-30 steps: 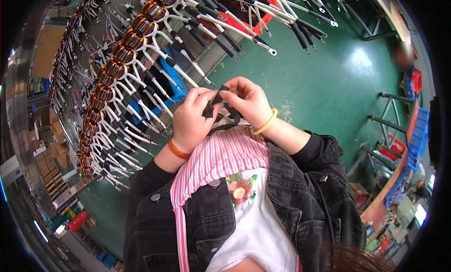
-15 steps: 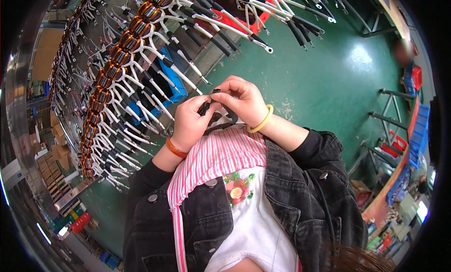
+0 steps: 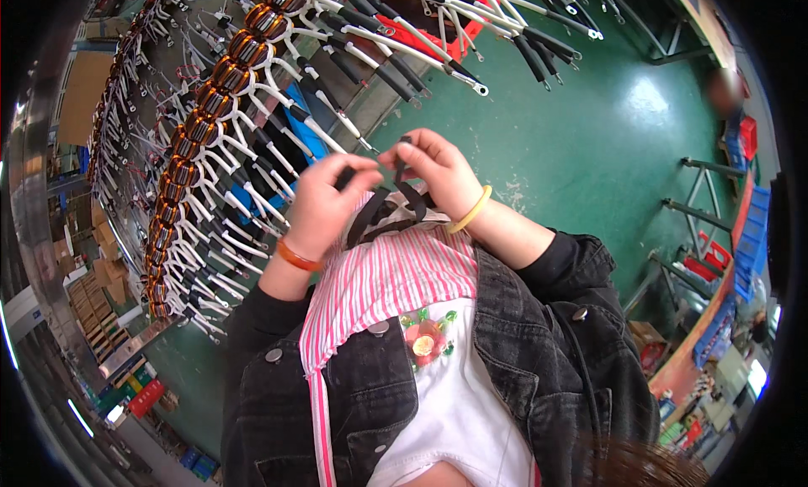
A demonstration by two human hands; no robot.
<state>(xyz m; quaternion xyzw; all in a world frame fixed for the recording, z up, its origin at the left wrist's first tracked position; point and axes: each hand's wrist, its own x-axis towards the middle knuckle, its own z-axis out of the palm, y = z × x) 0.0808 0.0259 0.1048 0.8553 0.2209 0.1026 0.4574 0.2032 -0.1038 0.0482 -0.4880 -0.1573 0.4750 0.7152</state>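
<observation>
In front of my waist both hands are raised. My left hand (image 3: 324, 202) is curled, with a short black piece of tubing (image 3: 343, 178) showing between thumb and fingers; how much more it holds is hidden. My right hand (image 3: 439, 174) pinches a thin black strip (image 3: 401, 160) that hangs down from its fingertips. The fingertips of the two hands are close but apart. Just below them, more black strips (image 3: 412, 201) lie in the gathered top of my pink-and-white striped apron (image 3: 404, 264).
To the left runs a long row of copper-wound coils (image 3: 202, 125) with white leads, black sleeves and ring terminals reaching toward my hands. A blue crate (image 3: 307, 129) and a red crate (image 3: 459, 45) sit beneath the leads. Green floor (image 3: 555, 142) lies ahead; a metal stand (image 3: 703, 192) is at right.
My hands have separated: the left moved left and slightly down, the right stayed near its place. The strip in the right hand now hangs visible, and the apron's black strips show more.
</observation>
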